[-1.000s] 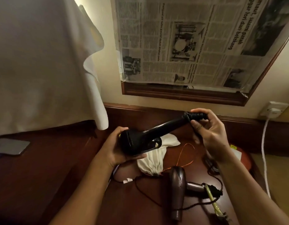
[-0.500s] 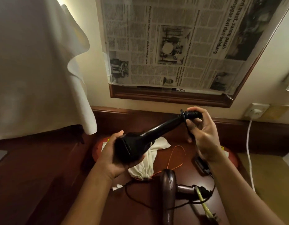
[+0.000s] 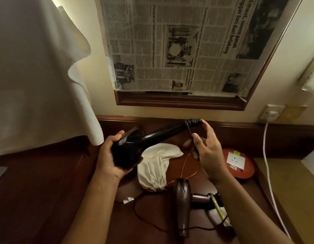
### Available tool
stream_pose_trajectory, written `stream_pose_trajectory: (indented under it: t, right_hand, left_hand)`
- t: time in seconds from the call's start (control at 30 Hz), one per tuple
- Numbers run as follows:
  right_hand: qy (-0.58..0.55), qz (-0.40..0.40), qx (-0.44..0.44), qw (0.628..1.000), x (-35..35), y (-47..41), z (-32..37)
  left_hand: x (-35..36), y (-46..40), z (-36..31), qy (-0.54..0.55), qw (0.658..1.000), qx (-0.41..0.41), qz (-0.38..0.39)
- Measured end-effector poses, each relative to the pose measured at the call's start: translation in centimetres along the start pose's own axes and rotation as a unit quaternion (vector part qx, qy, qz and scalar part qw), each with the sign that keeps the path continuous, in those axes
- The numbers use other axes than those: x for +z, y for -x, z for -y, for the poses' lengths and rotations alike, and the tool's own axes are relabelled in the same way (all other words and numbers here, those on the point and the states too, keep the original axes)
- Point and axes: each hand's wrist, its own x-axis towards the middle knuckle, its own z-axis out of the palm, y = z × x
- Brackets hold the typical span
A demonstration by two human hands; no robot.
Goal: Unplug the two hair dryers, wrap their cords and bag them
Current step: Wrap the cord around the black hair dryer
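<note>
Left hand [image 3: 111, 158] grips the body of the black hair dryer [image 3: 143, 143], held above the wooden desk [image 3: 47, 199], handle angled up to the right. Cream drawstring bag [image 3: 155, 166] lies on the desk beneath. Right hand [image 3: 208, 147] pinches the black cord [image 3: 194, 136], several turns coiled at the handle end. Brown hair dryer [image 3: 182, 206] lies nearer, cord loose.
</note>
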Motion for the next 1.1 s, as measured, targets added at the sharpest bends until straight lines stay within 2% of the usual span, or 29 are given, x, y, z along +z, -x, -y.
stream_pose_trajectory:
  t: [0.2, 0.47, 0.7, 0.77, 0.87, 1.0, 1.1]
  right_hand:
    - [0.073, -0.008, 0.012, 0.997, -0.7, 0.7, -0.6]
    - [-0.087, 0.047, 0.091, 0.991, 0.3, 2.4, -2.6]
    - [-0.148, 0.104, 0.142, 0.973, 0.9, 2.7, -2.6]
    - [-0.126, 0.112, 0.158, 0.973, 0.7, 2.5, -2.9]
    - [-0.099, 0.129, 0.152, 0.975, -0.1, 2.1, -3.3]
    - [-0.131, 0.170, 0.132, 0.968, -1.3, 0.9, -3.2]
    - [-0.095, 0.181, 0.123, 0.971, -1.7, -0.1, -2.8]
  left_hand:
    - [0.0, 1.0, -0.6, -0.001, 0.999, 0.036, -0.040]
    - [0.7, 1.6, -0.4, -0.035, 0.996, 0.079, -0.035]
    - [1.1, 2.3, -0.7, -0.057, 0.993, 0.101, -0.011]
    - [0.8, 2.3, -1.3, -0.064, 0.992, 0.105, -0.007]
    - [0.3, 2.2, -2.1, -0.079, 0.990, 0.115, 0.014]
    - [-0.1, 2.4, -2.7, -0.078, 0.991, 0.109, 0.028]
    - [-0.5, 2.4, -2.9, -0.073, 0.992, 0.094, 0.052]
